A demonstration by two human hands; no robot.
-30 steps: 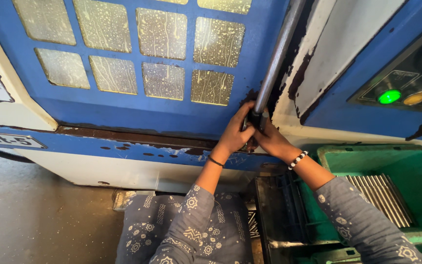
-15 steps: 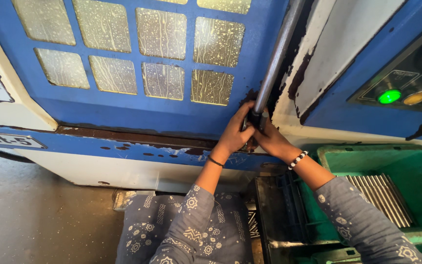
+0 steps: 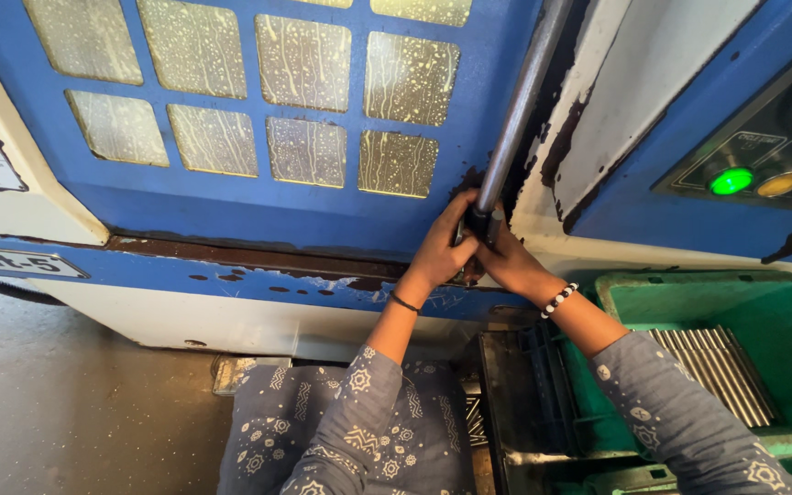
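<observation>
A grey metal door handle (image 3: 517, 110) runs up the blue machine door (image 3: 258, 215), its top cut off. Left hand (image 3: 442, 247) and right hand (image 3: 506, 261) wrap its lower end, fingers clamped and hiding the base. Green bin (image 3: 781, 312) of metal rods (image 3: 717, 371) lies right, partly out of view

Left hand (image 3: 440, 249) and right hand (image 3: 510, 261) around grey door handle (image 3: 517, 110)'s lower end
</observation>
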